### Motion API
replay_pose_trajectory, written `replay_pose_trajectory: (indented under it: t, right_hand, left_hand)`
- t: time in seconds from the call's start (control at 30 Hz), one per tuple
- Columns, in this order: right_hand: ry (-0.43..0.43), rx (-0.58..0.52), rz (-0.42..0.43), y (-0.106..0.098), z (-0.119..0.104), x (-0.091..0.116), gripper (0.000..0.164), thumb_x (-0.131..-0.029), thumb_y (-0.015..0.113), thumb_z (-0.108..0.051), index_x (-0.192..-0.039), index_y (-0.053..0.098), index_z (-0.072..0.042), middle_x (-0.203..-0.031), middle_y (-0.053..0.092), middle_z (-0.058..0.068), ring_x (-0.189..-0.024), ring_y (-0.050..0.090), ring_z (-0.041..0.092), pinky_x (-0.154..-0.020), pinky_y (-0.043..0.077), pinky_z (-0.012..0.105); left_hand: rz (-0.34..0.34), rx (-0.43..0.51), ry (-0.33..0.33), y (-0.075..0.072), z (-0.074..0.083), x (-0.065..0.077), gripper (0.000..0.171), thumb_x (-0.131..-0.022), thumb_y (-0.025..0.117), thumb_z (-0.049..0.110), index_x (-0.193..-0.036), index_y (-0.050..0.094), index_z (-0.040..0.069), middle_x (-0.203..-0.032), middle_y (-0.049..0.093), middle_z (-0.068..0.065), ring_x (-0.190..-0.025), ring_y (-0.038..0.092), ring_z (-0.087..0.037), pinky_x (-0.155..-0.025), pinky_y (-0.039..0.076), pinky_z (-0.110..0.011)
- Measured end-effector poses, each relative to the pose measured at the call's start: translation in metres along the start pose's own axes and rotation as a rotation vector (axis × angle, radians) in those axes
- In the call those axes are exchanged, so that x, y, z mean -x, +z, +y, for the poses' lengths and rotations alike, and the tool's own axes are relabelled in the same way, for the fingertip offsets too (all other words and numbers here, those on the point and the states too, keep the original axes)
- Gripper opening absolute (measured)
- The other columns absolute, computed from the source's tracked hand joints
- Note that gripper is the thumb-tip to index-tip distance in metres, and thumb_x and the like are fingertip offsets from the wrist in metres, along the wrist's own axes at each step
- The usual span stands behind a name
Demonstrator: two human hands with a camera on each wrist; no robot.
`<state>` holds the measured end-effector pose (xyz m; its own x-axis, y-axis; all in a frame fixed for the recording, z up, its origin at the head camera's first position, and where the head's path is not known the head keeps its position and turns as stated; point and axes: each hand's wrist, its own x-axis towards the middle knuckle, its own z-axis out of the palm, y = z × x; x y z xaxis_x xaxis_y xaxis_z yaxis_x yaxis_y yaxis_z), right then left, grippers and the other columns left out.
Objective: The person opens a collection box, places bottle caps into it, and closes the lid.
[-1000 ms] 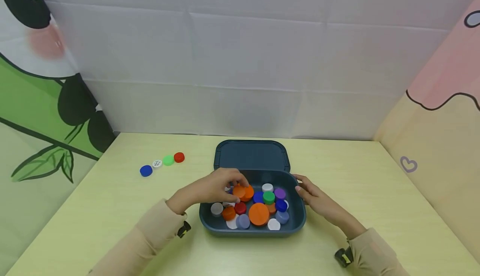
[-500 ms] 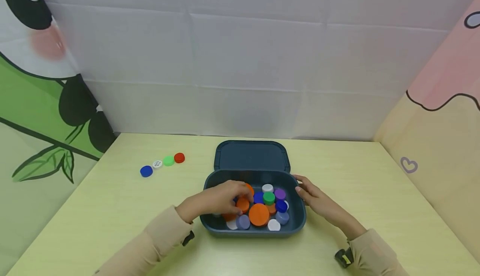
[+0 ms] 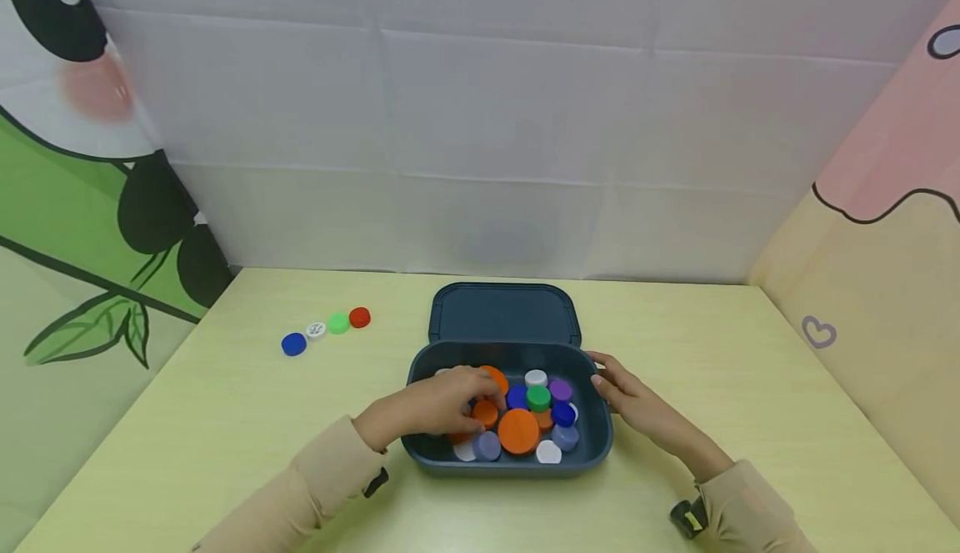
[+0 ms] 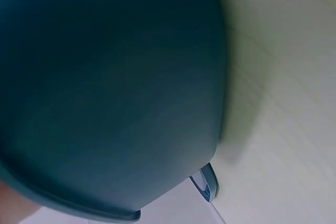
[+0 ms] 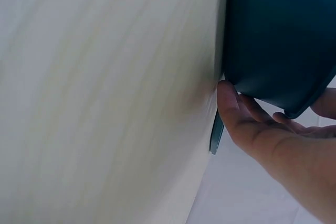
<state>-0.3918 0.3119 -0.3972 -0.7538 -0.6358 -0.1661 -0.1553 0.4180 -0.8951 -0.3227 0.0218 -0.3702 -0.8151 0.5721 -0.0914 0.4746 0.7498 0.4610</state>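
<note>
A dark blue plastic box (image 3: 510, 468) holds many bottle caps in orange, white, blue, green and purple. My left hand (image 3: 442, 403) reaches over its left side, fingers bent down among the caps. An orange bottle cap (image 3: 485, 413) sits between its thumb and fingertips. Beneath the hand the caps are mostly hidden. At the right end, my right hand (image 3: 630, 394) grips the box, thumb at the rim and fingers against the outer wall; in the right wrist view those fingers (image 5: 231, 108) show beside the wall. The left wrist view is filled by the box's outside (image 4: 121, 93).
Behind the box lies its dark blue lid (image 3: 504, 313). To the left, on the pale wooden table (image 3: 225, 419), a blue cap (image 3: 294, 344), a white cap (image 3: 316, 330), a light green cap (image 3: 338, 323) and a red cap (image 3: 359, 317) form a row.
My left hand has moved right and toward me inside the box, an orange bottle cap shifting with it, then stayed almost still. The right hand has kept its place on the box.
</note>
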Motion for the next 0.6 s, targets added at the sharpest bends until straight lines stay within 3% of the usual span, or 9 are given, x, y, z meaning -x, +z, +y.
replay_pose_trajectory:
  t: [0.4,0.6]
  right_hand:
    - [-0.006,0.006,0.004,0.0009,0.0,-0.0005,0.048,-0.098,0.034,-0.038,-0.141,0.025,-0.021,-0.144,0.029,0.023,-0.127,0.037,0.042,-0.097,0.042,0.05]
    - [-0.01,0.008,0.004,0.001,-0.0005,-0.0006,0.048,-0.098,0.033,-0.038,-0.142,0.024,-0.02,-0.142,0.031,0.022,-0.126,0.038,0.041,-0.097,0.042,0.05]
  left_hand:
    - [-0.006,0.03,0.026,0.0037,-0.0031,0.0006,0.025,-0.079,0.069,0.007,-0.103,0.065,0.012,-0.1,0.062,0.002,-0.086,0.051,-0.011,-0.075,0.048,-0.017]
    - [0.002,0.046,0.021,0.002,-0.0037,0.0003,0.025,-0.08,0.069,0.01,-0.104,0.065,0.012,-0.101,0.063,0.002,-0.089,0.053,-0.011,-0.08,0.048,-0.021]
